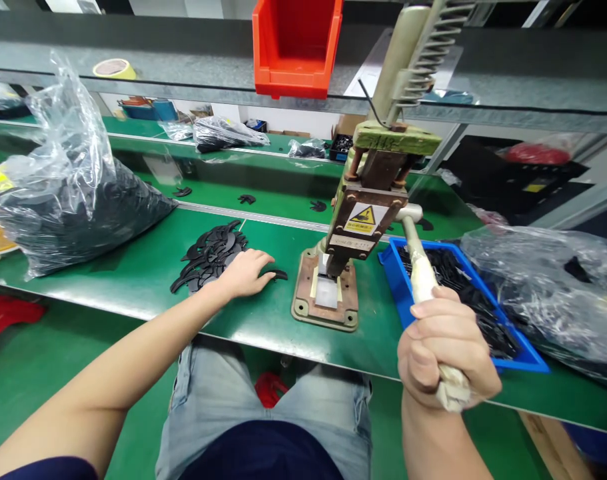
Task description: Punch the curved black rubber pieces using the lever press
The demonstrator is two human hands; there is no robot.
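My right hand is wrapped around the taped lever of a hand press. A warning label is on the front of the press, and its base rests on the green bench. A pale block lies on that base, under the ram. On the left, my left hand has thumb and fingers closed around a curved black part, whose end sticks out toward the press. Beside that hand lies a loose pile of similar black parts, partly hidden behind it.
A large clear bag of dark parts stands at left. Right of the press are a blue bin of black parts and another plastic bag. An orange bin hangs at the shelf. Several black parts lie on the green surface behind.
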